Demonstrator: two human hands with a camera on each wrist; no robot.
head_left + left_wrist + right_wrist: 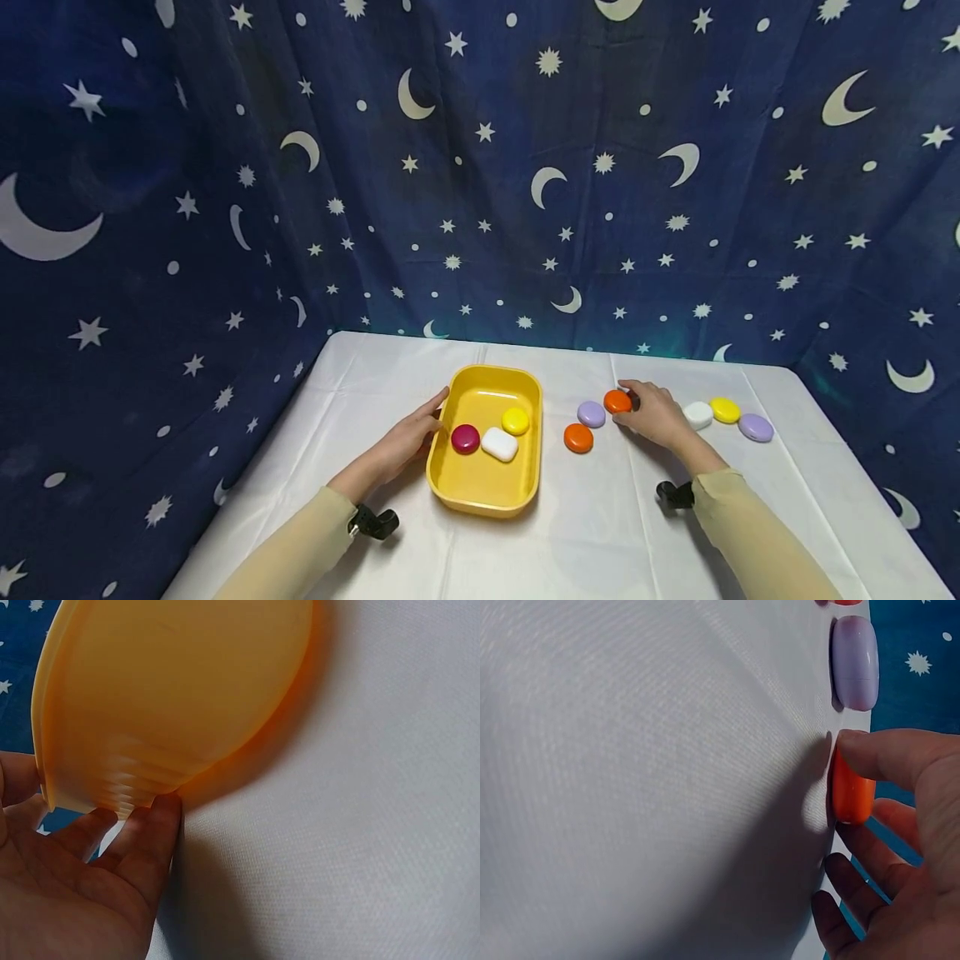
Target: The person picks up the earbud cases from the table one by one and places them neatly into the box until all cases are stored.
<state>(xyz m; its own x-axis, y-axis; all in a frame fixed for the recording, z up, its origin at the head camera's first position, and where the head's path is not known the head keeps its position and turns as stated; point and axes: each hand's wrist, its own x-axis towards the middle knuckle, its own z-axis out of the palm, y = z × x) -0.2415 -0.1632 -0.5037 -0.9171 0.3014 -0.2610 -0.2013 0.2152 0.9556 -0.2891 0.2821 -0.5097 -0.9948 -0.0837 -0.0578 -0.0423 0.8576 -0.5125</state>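
On the white table stands a yellow tray, with a dark red round piece, a white rounded rectangular piece and a yellow round piece inside. The fingers of my left hand lie nearly straight against the tray's left outer wall, as the left wrist view also shows. My right hand pinches a glossy orange round piece between thumb and forefinger; the other fingers are spread. Beside that piece are a light purple one and a second orange one.
Right of my right hand, a white piece, a yellow piece and a light purple piece lie in a row. A dark blue cloth with moons and stars hangs behind the table. Each wrist carries a black camera mount.
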